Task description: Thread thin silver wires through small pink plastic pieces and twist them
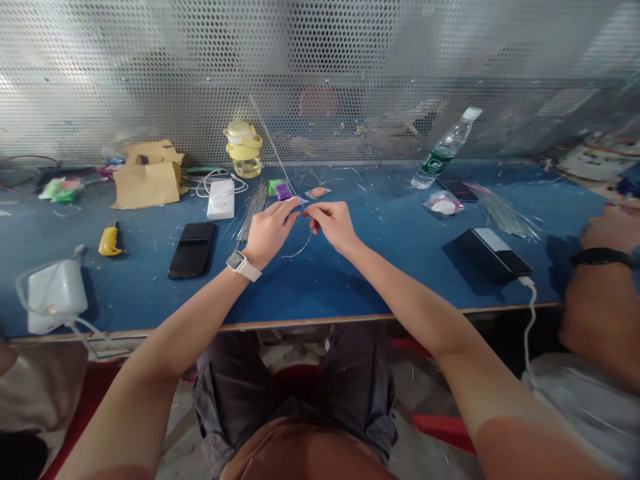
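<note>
Both hands meet over the middle of the blue table (310, 293). My right hand (334, 223) is closed in a pinch on a thin wire (301, 251), whose twisted end curls down toward the table. Close beside it, my left hand (271, 230), with a watch on the wrist, has thumb and fingers drawn together at the same wire; the fingertips partly hide the grip. A long straight strand (273, 143) slants up and away from between the hands. Just beyond the fingers lie a purple packet (283, 191), a green packet (273, 186) and a small bag with an orange piece (318, 192).
Left of my hands are loose wires (254, 210), a black phone (192, 250), a white power strip (221, 199) and a yellow cutter (110, 241). A water bottle (445, 150) and a black box (493, 255) stand right. Another person's arm (600, 293) rests at the far right.
</note>
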